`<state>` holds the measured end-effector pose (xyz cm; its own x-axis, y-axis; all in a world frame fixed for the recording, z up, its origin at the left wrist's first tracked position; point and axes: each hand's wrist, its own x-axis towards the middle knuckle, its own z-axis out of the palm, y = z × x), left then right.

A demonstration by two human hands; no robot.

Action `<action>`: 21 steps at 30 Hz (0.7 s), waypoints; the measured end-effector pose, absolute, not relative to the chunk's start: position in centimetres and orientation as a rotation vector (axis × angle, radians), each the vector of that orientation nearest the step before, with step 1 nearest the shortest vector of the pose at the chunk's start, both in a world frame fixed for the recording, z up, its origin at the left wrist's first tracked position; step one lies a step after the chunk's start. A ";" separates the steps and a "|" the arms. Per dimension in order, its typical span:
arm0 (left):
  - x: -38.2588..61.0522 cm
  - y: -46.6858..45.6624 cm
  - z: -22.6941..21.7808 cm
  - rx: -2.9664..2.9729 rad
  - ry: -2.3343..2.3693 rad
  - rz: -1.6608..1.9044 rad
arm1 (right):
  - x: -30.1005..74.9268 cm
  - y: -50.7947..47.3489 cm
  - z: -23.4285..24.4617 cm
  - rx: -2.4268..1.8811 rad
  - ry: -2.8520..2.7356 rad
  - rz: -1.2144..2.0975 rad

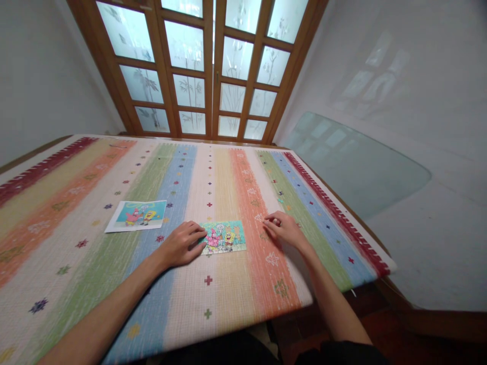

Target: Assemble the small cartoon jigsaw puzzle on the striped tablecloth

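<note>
A small jigsaw puzzle (224, 238) with pink and yellow cartoon figures on teal lies on the striped cloth in front of me. Brownish patches show in its upper right part. My left hand (185, 243) rests over the puzzle's left edge, its fingers slightly bent and lying flat. To the right of the puzzle, my right hand (283, 229) is just above the cloth, thumb and fingers drawn together in a pinch. Whatever may be between those fingertips is too small to make out. Just beyond that hand are small teal and orange spots, perhaps loose pieces or cloth pattern.
A printed picture (139, 216) of the same cartoon figures lies left of the puzzle. The striped tablecloth (190, 304) covers a large table. Wooden doors (211, 76) with frosted panes stand beyond its far edge, and a white wall (429, 126) runs along the right.
</note>
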<state>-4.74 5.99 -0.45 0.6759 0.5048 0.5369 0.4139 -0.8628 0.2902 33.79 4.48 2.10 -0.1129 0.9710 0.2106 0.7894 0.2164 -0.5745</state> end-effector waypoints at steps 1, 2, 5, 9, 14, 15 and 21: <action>-4.7 6.0 -0.5 2.738 0.757 0.946 | 34.7 4.9 2.1 -1.677 -1.916 0.384; -4.7 6.0 -0.5 2.735 0.756 0.948 | 35.6 5.4 2.2 -1.751 -1.868 0.329; -4.7 6.0 -0.5 2.731 0.750 0.960 | 37.5 7.3 2.6 -1.957 -1.737 0.197; -4.8 6.0 -0.4 2.721 0.755 0.962 | 38.8 9.7 3.0 -2.046 -1.695 0.139; -4.8 5.9 -0.5 2.711 0.780 0.943 | 38.9 11.4 2.3 -2.131 -1.706 0.131; -4.8 5.9 -0.5 2.710 0.783 0.943 | 38.9 11.6 2.1 -2.144 -1.707 0.133; -4.9 5.9 -0.6 2.719 0.776 0.931 | 39.0 12.5 1.8 -2.157 -1.695 0.169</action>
